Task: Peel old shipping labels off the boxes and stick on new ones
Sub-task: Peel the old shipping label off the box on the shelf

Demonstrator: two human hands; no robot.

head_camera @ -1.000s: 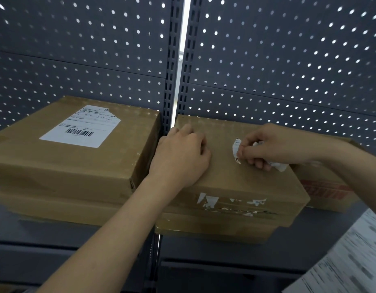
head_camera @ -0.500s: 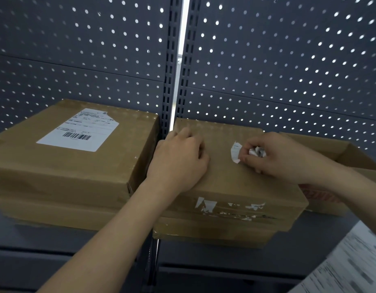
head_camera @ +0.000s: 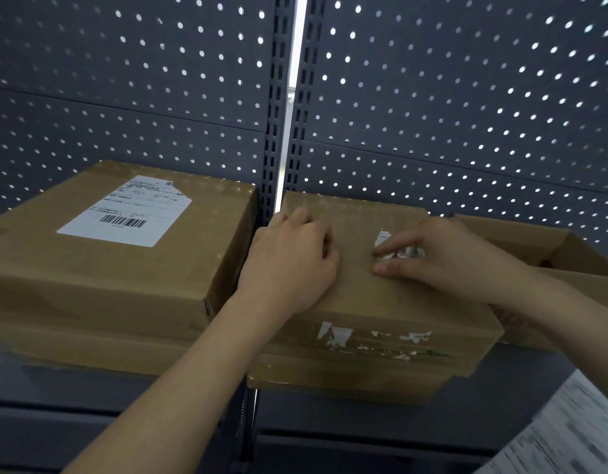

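1. Label (head_camera: pixel 124 213) on left box (head_camera: pixel 90 275): barcode visible, print too small to read.
2. Old label (head_camera: pixel 383 238) on middle box (head_camera: pixel 381 302): mostly covered by right hand (head_camera: pixel 449 261); one torn white corner shows.
3. Left hand (head_camera: pixel 289 265): fingertips curled under, out of sight.
4. Printed sheet (head_camera: pixel 562 436), lower right: cut by frame edges, text blurred.
5. Open box (head_camera: pixel 569 248), far right: cut by right edge, interior unseen; red print (head_camera: pixel 508 316) on its front half hidden behind right wrist (head_camera: pixel 528 295).

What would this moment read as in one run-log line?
left hand: rests curled on middle cardboard box | right hand: pinches torn label scrap | left box: shipping label intact
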